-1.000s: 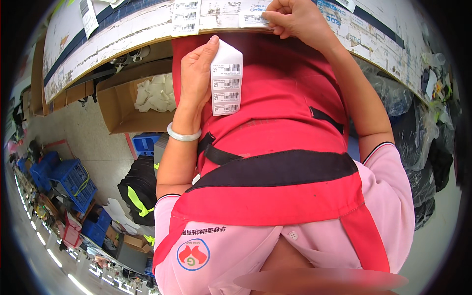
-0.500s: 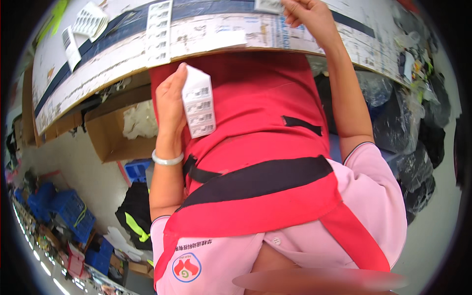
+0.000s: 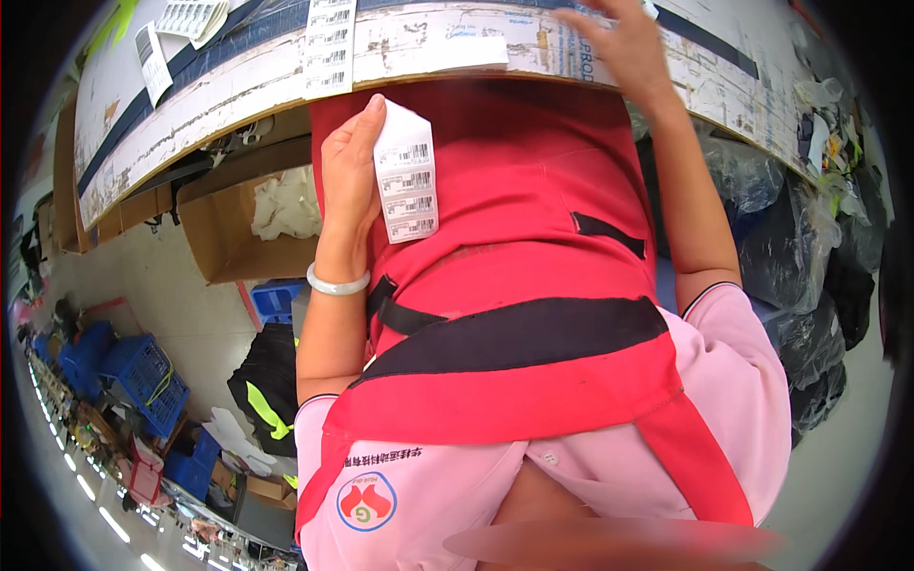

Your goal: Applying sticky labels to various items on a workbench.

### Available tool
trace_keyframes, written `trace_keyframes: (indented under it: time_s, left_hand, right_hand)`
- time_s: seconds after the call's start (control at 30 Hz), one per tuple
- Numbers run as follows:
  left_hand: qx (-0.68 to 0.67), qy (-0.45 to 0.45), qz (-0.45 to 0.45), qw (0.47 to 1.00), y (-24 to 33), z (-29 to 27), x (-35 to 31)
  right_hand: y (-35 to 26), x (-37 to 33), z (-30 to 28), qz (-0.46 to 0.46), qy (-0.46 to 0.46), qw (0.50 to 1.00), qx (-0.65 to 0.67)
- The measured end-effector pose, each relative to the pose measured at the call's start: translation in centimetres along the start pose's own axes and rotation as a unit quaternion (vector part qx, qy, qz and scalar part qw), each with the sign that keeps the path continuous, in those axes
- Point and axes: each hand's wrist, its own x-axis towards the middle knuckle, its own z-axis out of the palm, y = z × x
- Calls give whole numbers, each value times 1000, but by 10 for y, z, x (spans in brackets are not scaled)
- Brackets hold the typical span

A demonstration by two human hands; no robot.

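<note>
My left hand is closed on a strip of white barcode labels, pinched along its edge beside my red apron. The strip hangs in front of the apron with its printed side showing, just below the table edge. Over the far right part of the table is my right hand, blurred and partly cut off by the upper edge, with its fingers apart. Nothing shows in it. A small bit of white appears just beyond it. Another label strip lies on the worn table.
More label sheets and a single label strip lie at the table's far left. A blank white paper strip is near the front edge. Below stand a cardboard box and blue crates; plastic bags are at right.
My right hand has come off the label piece at the far edge, and its fingers have spread. My left hand still grips the label strip. The whole view has shifted slightly.
</note>
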Motion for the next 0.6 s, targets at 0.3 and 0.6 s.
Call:
trace_keyframes:
  time_s: [0.3,0.6]
  left_hand:
    - [-10,-17,3,1000,2,-4,-1]
    - [-18,-25,7,1000,2,-6,-2]
  right_hand:
    - [-80,-1,45,-48,-178,982,-32]
    - [-80,1,55,-18,-181,983,-25]
